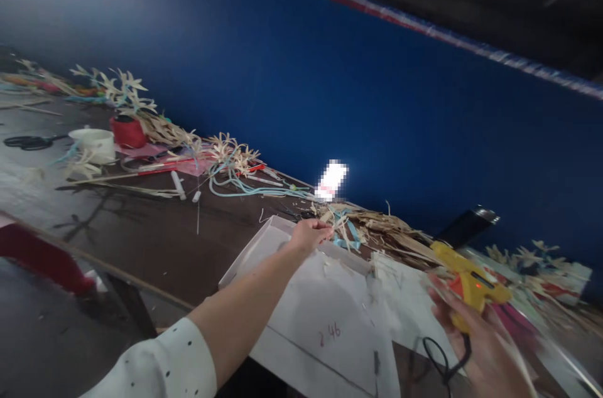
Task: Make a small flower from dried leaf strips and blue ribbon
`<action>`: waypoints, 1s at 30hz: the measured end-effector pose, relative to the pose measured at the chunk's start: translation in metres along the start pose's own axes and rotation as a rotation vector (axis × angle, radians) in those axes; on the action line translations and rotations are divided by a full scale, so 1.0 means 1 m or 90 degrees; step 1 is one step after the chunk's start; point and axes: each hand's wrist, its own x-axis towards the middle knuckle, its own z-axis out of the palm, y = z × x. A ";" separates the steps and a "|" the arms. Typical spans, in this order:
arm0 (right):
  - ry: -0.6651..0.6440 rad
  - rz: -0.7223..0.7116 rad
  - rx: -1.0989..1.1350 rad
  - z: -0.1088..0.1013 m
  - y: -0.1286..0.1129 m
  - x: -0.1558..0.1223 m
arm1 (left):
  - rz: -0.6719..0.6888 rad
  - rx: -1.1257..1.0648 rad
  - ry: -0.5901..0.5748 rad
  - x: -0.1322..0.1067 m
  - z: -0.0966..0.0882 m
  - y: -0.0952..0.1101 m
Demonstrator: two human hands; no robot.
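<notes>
My left hand [309, 235] reaches over the far edge of a shallow white cardboard box [342, 297]. Its fingertips are pinched together beside pale strips and a light-blue ribbon [354, 236]; what they hold, if anything, is too small to make out. At the right, my right hand [475, 335], smeared by motion, is wrapped around the handle of a yellow hot glue gun [471, 275]. A small red light glows on the gun, and a black cord [445, 363] hangs below it. Red handwritten figures mark the box's inside.
Dry husk strips [391, 228] lie behind the box, near a dark cylinder [466, 225]. Leftward along the table are light-blue cords [235, 188], pale straw flowers [230, 150], a white cup [94, 144], a red spool [128, 132] and black scissors [32, 142]. A blue panel [301, 84] borders the back.
</notes>
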 end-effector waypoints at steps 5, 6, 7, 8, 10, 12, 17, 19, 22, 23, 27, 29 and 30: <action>-0.056 -0.098 -0.048 0.022 -0.010 -0.007 | -0.018 -0.033 0.011 -0.001 0.000 0.002; -0.069 -0.104 -0.044 0.026 -0.009 -0.006 | -0.015 -0.038 0.015 -0.001 0.000 0.003; -0.087 -0.107 -0.037 0.031 -0.007 -0.005 | -0.009 -0.045 0.017 -0.001 -0.001 0.003; -0.113 -0.110 -0.027 0.037 -0.005 -0.004 | -0.002 -0.052 0.017 -0.001 -0.001 0.003; -0.174 -0.115 -0.010 0.050 0.002 -0.004 | 0.012 -0.067 0.013 -0.001 -0.003 0.003; -0.220 -0.122 -0.005 0.065 0.008 -0.005 | 0.023 -0.082 0.007 -0.001 -0.004 0.004; -0.221 -0.103 -0.111 0.102 0.017 -0.012 | 0.033 -0.113 0.034 0.003 -0.006 0.003; -0.240 -0.075 -0.162 0.112 0.020 -0.014 | 0.037 -0.126 0.046 0.007 -0.007 0.001; -0.292 -0.048 -0.178 0.122 0.032 -0.012 | 0.047 -0.148 0.061 0.011 -0.009 0.000; -0.299 -0.047 -0.169 0.124 0.038 -0.010 | 0.047 -0.158 0.068 0.012 -0.009 0.000; -0.260 -0.051 -0.110 0.126 0.063 -0.006 | 0.028 -0.197 0.106 0.014 -0.009 0.002; -0.248 -0.052 -0.120 0.126 0.069 -0.007 | 0.022 -0.205 0.122 0.014 -0.009 0.003; -0.243 -0.057 -0.140 0.125 0.071 -0.008 | 0.024 -0.206 0.126 0.014 -0.009 0.003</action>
